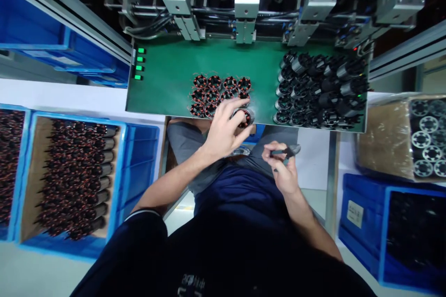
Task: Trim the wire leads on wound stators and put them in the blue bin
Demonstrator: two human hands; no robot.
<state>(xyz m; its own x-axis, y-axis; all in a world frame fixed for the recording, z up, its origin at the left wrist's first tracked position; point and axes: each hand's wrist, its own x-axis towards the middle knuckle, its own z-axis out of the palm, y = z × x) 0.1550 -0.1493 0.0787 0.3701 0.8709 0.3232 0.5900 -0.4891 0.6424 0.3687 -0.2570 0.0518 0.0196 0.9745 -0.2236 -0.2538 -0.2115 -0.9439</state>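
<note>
At the front edge of the green work surface (163,74), my left hand (225,130) has its fingers curled round a motor stator (246,118) with copper-coloured windings. Its palm hides part of a group of similar wound stators (213,83), set close together in rows with thin wire ends sticking out. My right hand (284,169) is held lower, above my lap, apart from the surface. Its fingers are closed on a small dark piece with a flat grey end (291,151); its exact kind is not clear.
Black-and-metal cores (313,88) crowd the right of the surface. Behind it stands a row of metal clamps (245,4). A blue bin (120,162) of wound stators is at left; a carton (383,134) of metal cores and another blue bin (364,213) are at right.
</note>
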